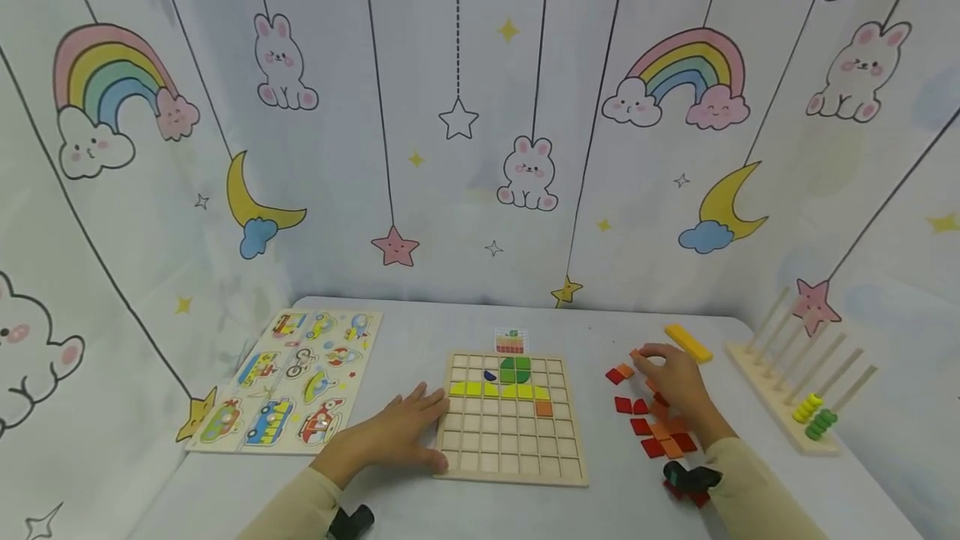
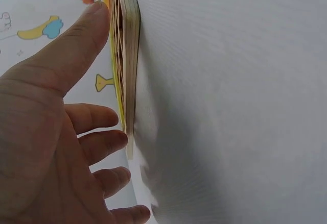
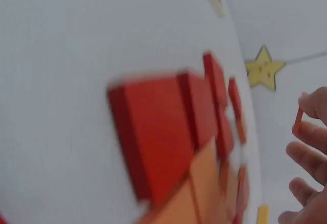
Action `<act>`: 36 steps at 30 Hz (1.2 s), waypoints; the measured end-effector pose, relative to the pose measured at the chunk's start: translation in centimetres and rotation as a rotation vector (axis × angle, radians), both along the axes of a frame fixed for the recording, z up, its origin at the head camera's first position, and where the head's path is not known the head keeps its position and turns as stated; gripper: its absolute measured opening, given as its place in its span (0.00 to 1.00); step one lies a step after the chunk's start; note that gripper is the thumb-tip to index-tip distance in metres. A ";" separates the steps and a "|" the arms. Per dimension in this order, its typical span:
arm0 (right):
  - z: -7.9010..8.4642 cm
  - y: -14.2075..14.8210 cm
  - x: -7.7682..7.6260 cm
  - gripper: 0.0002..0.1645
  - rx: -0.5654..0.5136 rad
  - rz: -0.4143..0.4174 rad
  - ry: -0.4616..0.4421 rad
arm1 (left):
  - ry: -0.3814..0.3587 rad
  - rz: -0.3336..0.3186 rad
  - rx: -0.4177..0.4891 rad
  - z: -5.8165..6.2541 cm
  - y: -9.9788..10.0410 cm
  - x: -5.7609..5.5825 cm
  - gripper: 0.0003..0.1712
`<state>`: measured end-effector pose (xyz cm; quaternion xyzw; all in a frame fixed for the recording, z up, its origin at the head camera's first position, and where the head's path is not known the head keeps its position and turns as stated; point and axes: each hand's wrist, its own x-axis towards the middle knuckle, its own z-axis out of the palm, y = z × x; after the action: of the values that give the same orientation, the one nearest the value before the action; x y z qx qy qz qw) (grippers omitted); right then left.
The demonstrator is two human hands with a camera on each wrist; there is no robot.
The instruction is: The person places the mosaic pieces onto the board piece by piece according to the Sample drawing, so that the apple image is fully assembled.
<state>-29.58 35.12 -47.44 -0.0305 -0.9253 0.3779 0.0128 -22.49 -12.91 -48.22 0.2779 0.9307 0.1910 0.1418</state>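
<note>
My left hand (image 1: pixel 397 433) rests beside the wooden grid board (image 1: pixel 517 481), thumb and fingertips at its left edge, the fingers extended. Between thumb and index finger, my right hand (image 1: pixel 678 382) pinches a small orange tile (image 3: pixel 298 120) above the scattered pieces. Red tiles (image 1: pixel 623 405) and orange tiles (image 1: pixel 663 426) lie loose under and around that hand. On the board's grid sit a row of yellow pieces (image 1: pixel 468 389), green pieces (image 1: pixel 515 370), a dark blue piece (image 1: pixel 491 376) and one orange square (image 1: pixel 543 409).
A picture card (image 1: pixel 512 341) lies behind the board. To the left is a vehicle puzzle board (image 1: pixel 300 373). On the right stand a peg rack (image 1: pixel 780 398) with yellow and green beads, and a yellow bar (image 1: pixel 688 343).
</note>
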 end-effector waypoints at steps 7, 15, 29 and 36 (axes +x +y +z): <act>1.5 -6.4 0.8 0.15 0.079 0.261 0.147 | 0.005 -0.002 -0.001 0.0 0.1 -0.1 0.57; 0.1 -13.7 1.7 0.07 0.199 0.441 0.124 | 0.006 0.006 -0.011 0.0 -0.1 0.1 0.55; -1.1 -15.8 3.0 0.12 0.445 0.551 0.239 | 0.005 0.005 -0.010 0.4 -0.1 0.1 0.56; -1.0 -16.0 3.3 0.12 0.466 0.533 0.264 | 0.013 -0.002 -0.027 0.2 0.0 0.1 0.55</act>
<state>-26.28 19.10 -48.48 0.2640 -0.9522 0.1482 0.0397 -22.44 -12.90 -47.98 0.2780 0.9339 0.1764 0.1395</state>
